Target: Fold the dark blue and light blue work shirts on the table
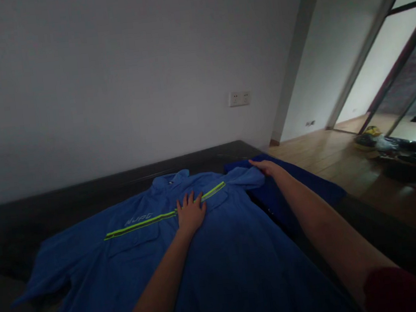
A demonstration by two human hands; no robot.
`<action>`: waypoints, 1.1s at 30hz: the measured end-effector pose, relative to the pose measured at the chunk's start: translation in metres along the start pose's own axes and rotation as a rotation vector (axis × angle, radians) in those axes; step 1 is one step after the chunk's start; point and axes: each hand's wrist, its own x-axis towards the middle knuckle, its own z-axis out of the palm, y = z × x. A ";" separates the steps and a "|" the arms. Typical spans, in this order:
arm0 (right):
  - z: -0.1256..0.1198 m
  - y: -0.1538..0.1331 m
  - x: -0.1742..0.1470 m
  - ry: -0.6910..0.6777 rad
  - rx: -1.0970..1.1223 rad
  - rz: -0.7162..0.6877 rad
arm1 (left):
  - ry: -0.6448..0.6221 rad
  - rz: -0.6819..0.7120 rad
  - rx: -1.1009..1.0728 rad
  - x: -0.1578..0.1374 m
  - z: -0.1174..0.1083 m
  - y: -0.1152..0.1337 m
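Note:
A blue work shirt [226, 254] lies spread with its front up, a yellow-green stripe across the chest and white lettering above the stripe. My left hand [191, 212] rests flat on the chest by the front opening, fingers spread over the stripe. At the far right, my right hand [268, 166] grips the end of the shirt's sleeve, its thumb and fingers closed on the cloth. The other sleeve stretches out to the left. Beneath the right sleeve and my right forearm lies a darker blue cloth [309, 184], partly covered.
A dark, low surface [226, 150] under the garments runs along the grey-white wall [110, 87]. On that wall is a double socket [239, 98]. Wooden floor [305, 152] extends to the right, where a pile of assorted items [375, 139] sits near glazed doors [404, 68].

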 end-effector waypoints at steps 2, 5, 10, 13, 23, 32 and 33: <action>0.011 -0.003 0.003 -0.004 0.030 0.023 | 0.005 0.003 0.000 0.000 0.000 0.000; 0.020 -0.013 0.003 -0.024 0.101 -0.034 | 0.014 0.007 -0.003 0.000 0.002 0.000; 0.015 -0.027 0.002 0.037 0.190 -0.196 | 0.002 0.001 -0.008 0.001 0.002 0.000; 0.010 -0.020 -0.002 0.064 0.151 -0.199 | -0.011 -0.003 -0.010 0.001 0.001 -0.001; -0.020 0.015 -0.044 0.140 -0.096 -0.145 | 0.002 0.004 -0.022 0.001 0.001 -0.001; -0.036 0.035 -0.079 -0.127 -0.236 -0.327 | -0.005 0.005 -0.032 0.002 0.004 -0.002; -0.036 0.036 -0.080 -0.115 -0.275 -0.337 | -0.005 0.008 -0.033 0.002 0.004 -0.002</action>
